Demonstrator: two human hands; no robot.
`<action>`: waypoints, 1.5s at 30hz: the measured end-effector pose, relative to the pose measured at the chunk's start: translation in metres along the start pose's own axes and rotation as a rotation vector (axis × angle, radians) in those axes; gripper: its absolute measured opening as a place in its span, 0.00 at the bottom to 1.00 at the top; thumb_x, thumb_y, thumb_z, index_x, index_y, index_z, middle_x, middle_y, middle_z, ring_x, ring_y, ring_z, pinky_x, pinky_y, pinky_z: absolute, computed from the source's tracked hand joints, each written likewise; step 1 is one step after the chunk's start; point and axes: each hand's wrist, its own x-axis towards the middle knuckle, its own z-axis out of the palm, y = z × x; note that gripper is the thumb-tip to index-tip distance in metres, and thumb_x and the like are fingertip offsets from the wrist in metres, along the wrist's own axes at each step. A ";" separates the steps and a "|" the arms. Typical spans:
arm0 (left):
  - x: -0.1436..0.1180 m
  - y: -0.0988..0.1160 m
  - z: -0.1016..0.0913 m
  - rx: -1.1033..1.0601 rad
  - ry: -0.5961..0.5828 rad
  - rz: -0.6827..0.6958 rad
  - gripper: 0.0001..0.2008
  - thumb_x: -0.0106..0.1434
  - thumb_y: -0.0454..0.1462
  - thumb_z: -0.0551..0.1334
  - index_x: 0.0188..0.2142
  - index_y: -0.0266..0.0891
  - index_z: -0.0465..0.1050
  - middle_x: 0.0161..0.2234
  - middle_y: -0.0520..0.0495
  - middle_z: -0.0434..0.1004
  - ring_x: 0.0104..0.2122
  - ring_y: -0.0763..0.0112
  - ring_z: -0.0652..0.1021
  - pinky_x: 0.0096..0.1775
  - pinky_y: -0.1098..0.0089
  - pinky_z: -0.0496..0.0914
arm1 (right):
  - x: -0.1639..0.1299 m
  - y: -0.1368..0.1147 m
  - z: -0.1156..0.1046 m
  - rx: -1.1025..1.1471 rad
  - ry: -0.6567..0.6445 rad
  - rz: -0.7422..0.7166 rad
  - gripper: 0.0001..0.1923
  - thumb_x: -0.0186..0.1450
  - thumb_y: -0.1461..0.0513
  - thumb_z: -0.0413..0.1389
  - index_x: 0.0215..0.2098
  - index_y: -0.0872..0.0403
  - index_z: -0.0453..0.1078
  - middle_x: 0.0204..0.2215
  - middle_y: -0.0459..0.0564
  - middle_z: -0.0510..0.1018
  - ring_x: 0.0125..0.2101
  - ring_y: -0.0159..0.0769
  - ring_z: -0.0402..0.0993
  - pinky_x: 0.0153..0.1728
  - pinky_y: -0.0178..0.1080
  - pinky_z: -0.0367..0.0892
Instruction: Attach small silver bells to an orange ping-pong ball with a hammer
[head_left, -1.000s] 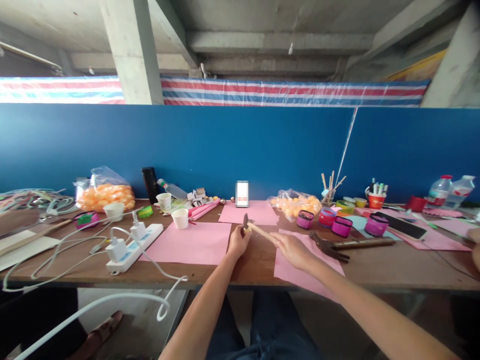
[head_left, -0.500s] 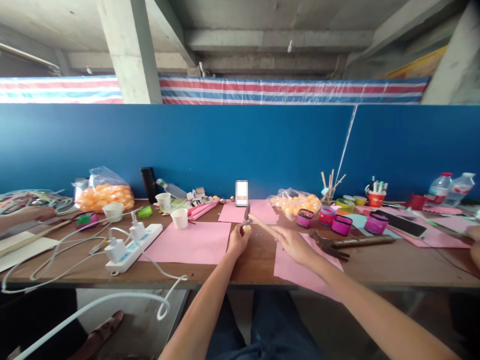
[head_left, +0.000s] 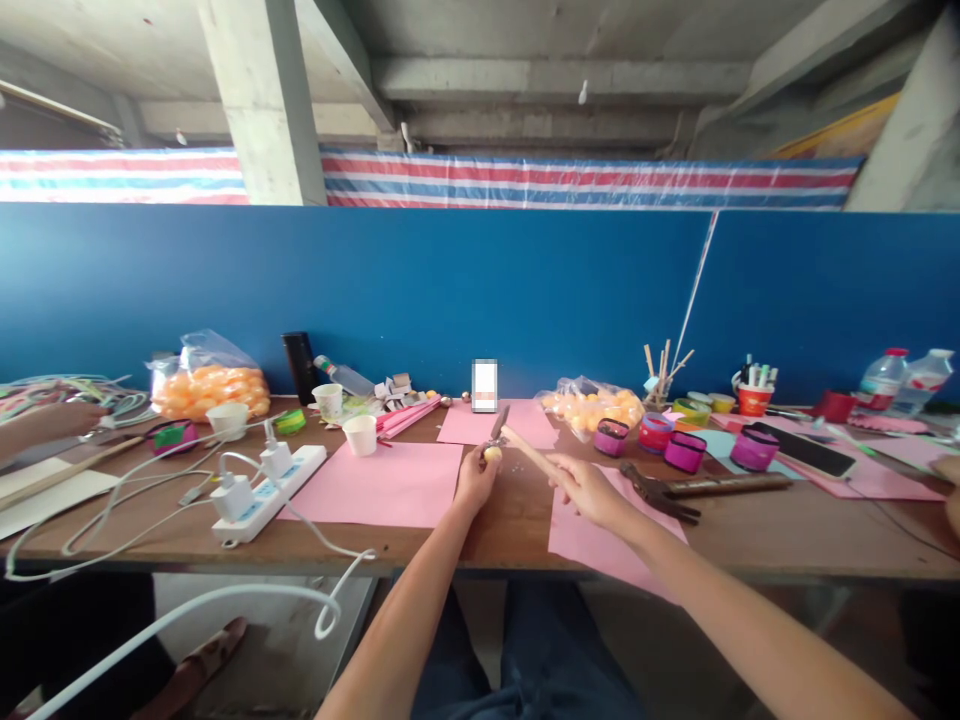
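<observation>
Near the middle of the table, my left hand (head_left: 476, 479) is closed, its fingertips gripping a small yellow ball (head_left: 492, 454). A small shiny piece sits by the ball, too small to make out. My right hand (head_left: 583, 487) is wrapped round the pale wooden handle of a hammer (head_left: 531, 451). The hammer's dark, narrow head is just above the ball, close to my left fingertips; whether it touches the ball I cannot tell. Pink paper sheets (head_left: 390, 487) lie on the table on both sides of my hands.
A claw hammer (head_left: 720, 484) lies right of my right hand, near purple rings (head_left: 683, 452) and a phone (head_left: 806, 449). Left are a power strip (head_left: 301, 478) with loose white cables, paper cups (head_left: 360, 435) and a bag of orange balls (head_left: 210, 390). Another person's hand (head_left: 71, 420) is far left.
The hammer head now leans more to the right at its top. The yellow ball shows more clearly at my left fingertips. Both my hands stay almost where they were.
</observation>
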 end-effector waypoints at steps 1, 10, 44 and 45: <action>0.000 0.000 0.001 -0.038 0.006 -0.021 0.23 0.53 0.41 0.60 0.47 0.33 0.62 0.32 0.45 0.75 0.25 0.74 0.75 0.30 0.71 0.70 | 0.000 0.000 -0.001 0.019 -0.010 0.020 0.17 0.62 0.61 0.42 0.46 0.54 0.64 0.27 0.46 0.72 0.19 0.27 0.67 0.21 0.31 0.62; 0.000 -0.002 0.000 -0.125 -0.014 -0.062 0.17 0.54 0.39 0.60 0.43 0.35 0.65 0.31 0.45 0.75 0.28 0.72 0.76 0.34 0.69 0.70 | -0.002 0.002 -0.001 0.068 -0.008 0.058 0.17 0.60 0.61 0.43 0.46 0.54 0.63 0.27 0.47 0.72 0.19 0.26 0.66 0.19 0.29 0.61; -0.001 0.010 0.000 -0.274 0.025 -0.153 0.17 0.56 0.42 0.57 0.44 0.37 0.62 0.37 0.44 0.71 0.28 0.72 0.77 0.31 0.69 0.72 | 0.003 0.020 0.021 0.275 -0.068 0.208 0.13 0.62 0.59 0.42 0.42 0.53 0.62 0.29 0.47 0.70 0.20 0.26 0.68 0.12 0.25 0.59; -0.002 0.012 0.000 -0.280 0.025 -0.161 0.17 0.56 0.42 0.57 0.43 0.37 0.62 0.36 0.44 0.71 0.28 0.72 0.77 0.31 0.69 0.72 | 0.003 0.021 0.021 0.269 -0.058 0.202 0.13 0.62 0.58 0.43 0.42 0.53 0.62 0.29 0.47 0.70 0.20 0.26 0.68 0.12 0.25 0.59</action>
